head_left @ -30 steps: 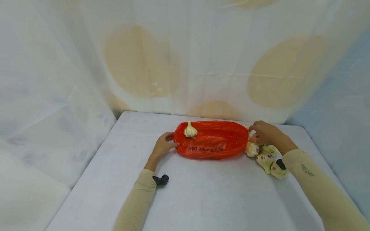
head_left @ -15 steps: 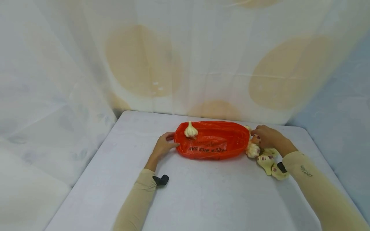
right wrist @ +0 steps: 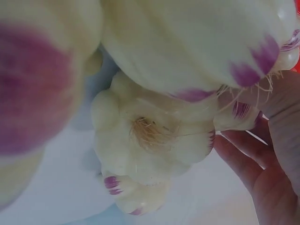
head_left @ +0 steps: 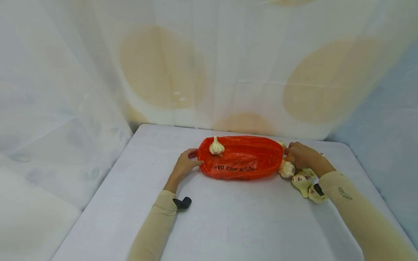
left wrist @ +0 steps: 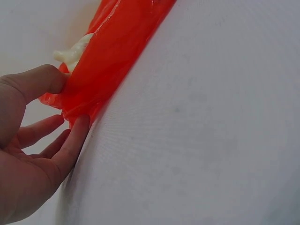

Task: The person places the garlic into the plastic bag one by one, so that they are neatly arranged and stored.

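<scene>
A red plastic bag (head_left: 241,174) with printed black lettering lies with its mouth open at the far middle of the table. One pale garlic bulb (head_left: 216,146) sits at the bag's left end. My left hand (head_left: 184,166) pinches that end, thumb and fingers (left wrist: 77,140) at the plastic. By the bag's right end, my right hand (head_left: 303,156) holds a garlic bulb that its fingers partly hide in the head view. Up close in the right wrist view, a purple-streaked garlic bulb (right wrist: 140,136) with dry roots lies against the fingertips (right wrist: 222,143).
More garlic bulbs (head_left: 302,183) cluster under and in front of the right forearm. The white-covered table (head_left: 248,224) meets a spotted curtain (head_left: 241,87) behind, with pale sheets at both sides.
My right hand has shifted slightly right, away from the bag's right rim, and stays among the garlic bulbs. The left hand keeps its place on the bag.
</scene>
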The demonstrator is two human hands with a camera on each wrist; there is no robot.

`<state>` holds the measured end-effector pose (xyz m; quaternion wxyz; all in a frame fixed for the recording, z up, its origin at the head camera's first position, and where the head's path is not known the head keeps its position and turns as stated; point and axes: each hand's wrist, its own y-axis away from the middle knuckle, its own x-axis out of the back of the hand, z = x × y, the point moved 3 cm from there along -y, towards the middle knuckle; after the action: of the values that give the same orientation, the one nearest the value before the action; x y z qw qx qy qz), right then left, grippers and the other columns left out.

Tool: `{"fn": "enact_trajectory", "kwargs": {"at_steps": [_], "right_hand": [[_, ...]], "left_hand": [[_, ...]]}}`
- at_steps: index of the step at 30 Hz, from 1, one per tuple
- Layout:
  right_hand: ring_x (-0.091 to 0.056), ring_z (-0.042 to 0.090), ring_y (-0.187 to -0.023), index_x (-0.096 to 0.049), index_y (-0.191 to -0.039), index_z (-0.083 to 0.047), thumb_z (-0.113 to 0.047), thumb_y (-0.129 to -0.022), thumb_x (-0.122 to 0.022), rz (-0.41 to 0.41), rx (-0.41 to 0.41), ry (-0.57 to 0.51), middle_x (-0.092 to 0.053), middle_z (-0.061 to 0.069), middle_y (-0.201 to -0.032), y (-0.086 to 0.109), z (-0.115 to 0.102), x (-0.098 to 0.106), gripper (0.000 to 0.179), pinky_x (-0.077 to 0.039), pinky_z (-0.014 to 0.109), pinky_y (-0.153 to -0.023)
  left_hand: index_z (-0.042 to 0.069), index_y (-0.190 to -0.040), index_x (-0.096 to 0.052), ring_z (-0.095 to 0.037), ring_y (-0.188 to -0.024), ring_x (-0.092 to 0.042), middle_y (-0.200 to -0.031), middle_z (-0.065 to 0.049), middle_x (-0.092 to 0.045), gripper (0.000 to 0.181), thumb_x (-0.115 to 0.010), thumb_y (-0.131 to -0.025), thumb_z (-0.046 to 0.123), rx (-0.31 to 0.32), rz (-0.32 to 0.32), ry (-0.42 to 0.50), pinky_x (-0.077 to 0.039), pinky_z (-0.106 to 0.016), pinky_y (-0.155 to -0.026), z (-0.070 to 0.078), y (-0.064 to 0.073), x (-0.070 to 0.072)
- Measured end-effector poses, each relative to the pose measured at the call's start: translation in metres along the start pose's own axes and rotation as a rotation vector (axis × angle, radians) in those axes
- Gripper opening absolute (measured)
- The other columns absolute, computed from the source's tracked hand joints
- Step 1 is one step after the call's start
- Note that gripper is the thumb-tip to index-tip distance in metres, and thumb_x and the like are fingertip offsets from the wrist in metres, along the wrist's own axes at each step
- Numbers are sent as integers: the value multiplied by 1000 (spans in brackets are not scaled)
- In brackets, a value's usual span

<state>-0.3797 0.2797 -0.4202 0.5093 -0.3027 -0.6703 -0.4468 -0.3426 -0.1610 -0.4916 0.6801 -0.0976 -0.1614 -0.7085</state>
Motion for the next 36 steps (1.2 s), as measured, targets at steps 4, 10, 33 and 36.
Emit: {"fn": "enact_trajectory", "kwargs": {"at_steps": [4, 10, 33, 36], "right_hand": [[-53, 32, -99, -69, -114, -4, -1, -75, -78, 13, 3, 6, -60, 13, -106, -2, 5, -4, 40, -52, 53, -86], [-53, 28, -91, -66, -115, 0, -18, -78, -77, 81, 21, 1, -60, 10, -100, 3, 11, -1, 42, -54, 48, -80], [-53, 39, -102, -55, -127, 1, -31, -77, -79, 398, -28, -206, -55, 24, -121, 29, 6, 27, 64, -48, 61, -87], [-54, 37, -101, -58, -125, -1, -28, -76, -80, 478, -11, -256, -57, 22, -119, 27, 1, 31, 61, -49, 60, -85]], "left_hand": [[11, -136, -55, -26, -124, -51, -133, -8, -57, 60, -77, -80, 17, -3, 4, -1, -45, -43, -101, -1, -2, -1], [11, -136, -55, -26, -124, -50, -133, -8, -57, 60, -77, -80, 17, 1, 3, 5, -46, -43, -101, -3, -4, -1], [11, -136, -54, -26, -124, -51, -133, -8, -57, 60, -77, -81, 17, -11, 0, 17, -46, -43, -101, -5, -5, 3], [11, -136, -55, -27, -123, -51, -133, -8, -57, 60, -77, -81, 17, -6, 4, 15, -46, -43, -100, -6, -6, 3]]}}
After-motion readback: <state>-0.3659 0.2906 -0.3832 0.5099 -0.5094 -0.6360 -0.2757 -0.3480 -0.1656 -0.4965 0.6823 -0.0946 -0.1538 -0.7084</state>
